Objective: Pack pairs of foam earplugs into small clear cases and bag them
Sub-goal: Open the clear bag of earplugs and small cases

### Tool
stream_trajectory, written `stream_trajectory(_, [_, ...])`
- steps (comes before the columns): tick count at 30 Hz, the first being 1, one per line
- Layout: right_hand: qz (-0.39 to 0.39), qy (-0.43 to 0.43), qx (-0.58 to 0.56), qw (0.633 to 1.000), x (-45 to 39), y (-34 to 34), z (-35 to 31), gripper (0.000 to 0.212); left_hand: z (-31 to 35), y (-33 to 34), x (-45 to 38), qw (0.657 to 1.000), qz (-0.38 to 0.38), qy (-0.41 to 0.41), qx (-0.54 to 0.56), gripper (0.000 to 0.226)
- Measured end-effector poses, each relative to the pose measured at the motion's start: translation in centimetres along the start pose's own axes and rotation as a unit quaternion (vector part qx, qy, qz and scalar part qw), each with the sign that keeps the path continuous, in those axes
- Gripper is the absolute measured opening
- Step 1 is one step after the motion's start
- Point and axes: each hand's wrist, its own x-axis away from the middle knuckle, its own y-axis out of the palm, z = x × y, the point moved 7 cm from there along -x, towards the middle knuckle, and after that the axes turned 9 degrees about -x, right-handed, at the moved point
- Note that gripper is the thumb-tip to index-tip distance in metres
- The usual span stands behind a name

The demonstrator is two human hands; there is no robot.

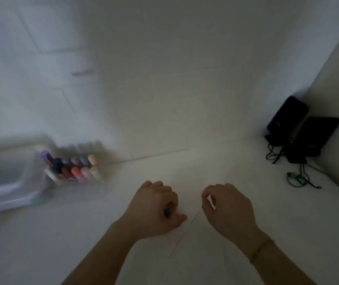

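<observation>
The whole view is blurred. My left hand (pixel 156 206) rests on the white table with its fingers curled round a small dark piece (pixel 167 212), possibly an earplug; its thumb presses on a flat clear bag (pixel 182 236), which shows only as faint edges. My right hand (pixel 227 206) hovers just right of the bag, fingers curled, thumb and forefinger tips close together; whether they pinch anything I cannot tell. A clear tray of coloured foam earplugs (pixel 78 168) stands at the left, well apart from both hands.
A larger clear plastic box (pixel 6 182) sits at the far left beside the tray. Two black devices (pixel 300 130) lean against the right wall, with dark cables and a green cord (pixel 294 178) trailing in front. A tiled wall rises behind the table.
</observation>
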Motion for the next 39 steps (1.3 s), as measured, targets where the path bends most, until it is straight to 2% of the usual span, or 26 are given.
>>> stream_trajectory(2, [0.001,0.012,0.033,0.999,0.7,0.6,0.0,0.011,2.2,2.0,0.1,0.997,-0.041,0.039,-0.053,0.044])
stream_trajectory(4, [0.002,0.016,0.051,0.999,1.4,1.3,0.5,0.01,3.5,3.6,0.4,0.993,-0.047,0.035,-0.099,0.047])
stream_trajectory(7, [0.039,-0.015,0.052,0.998,2.3,1.2,0.3,0.003,4.5,4.8,1.2,0.993,-0.026,0.029,-0.11,0.038])
stream_trajectory(9, [0.046,-0.029,0.058,0.997,2.8,0.7,-0.1,0.004,4.7,5.2,1.7,0.992,-0.003,0.032,-0.121,0.025])
stream_trajectory(11, [0.055,-0.033,0.062,0.996,3.5,0.4,-0.7,0.007,4.5,5.5,2.3,0.992,0.026,0.007,-0.124,0.017])
stream_trajectory(15, [0.042,0.009,0.019,0.999,5.3,1.0,-1.6,0.009,3.5,5.4,3.3,0.989,0.047,-0.066,-0.126,0.017])
stream_trajectory(17, [0.023,0.042,-0.062,0.997,6.2,1.8,-2.0,0.012,3.0,4.5,3.9,0.988,0.075,-0.108,-0.075,0.019])
stream_trajectory(19, [0.02,0.07,-0.122,0.99,7.0,2.5,-2.4,0.016,2.5,4.3,4.3,0.987,0.11,-0.118,-0.002,0.023])
stream_trajectory(22, [0.031,0.114,-0.193,0.974,7.8,3.7,-2.4,0.021,1.8,4.1,4.5,0.981,0.122,-0.12,0.093,0.015])
stream_trajectory(25, [0.075,0.143,-0.265,0.951,8.2,4.5,-2.5,0.022,1.6,3.5,4.7,0.973,0.144,-0.125,0.134,0.014])
stream_trajectory(27, [0.122,0.126,-0.28,0.944,8.3,4.4,-3.0,0.023,2.1,3.3,4.8,0.97,0.154,-0.097,0.163,0.017])
stream_trajectory(33, [0.171,0.153,-0.346,0.91,8.2,4.6,-2.0,0.027,2.6,4.6,4.5,0.933,0.093,-0.044,0.344,0.016])
stream_trajectory(39, [0.203,0.147,-0.333,0.909,8.6,3.6,-1.9,0.014,2.5,5.6,4.6,0.921,0.036,-0.042,0.387,0.021])
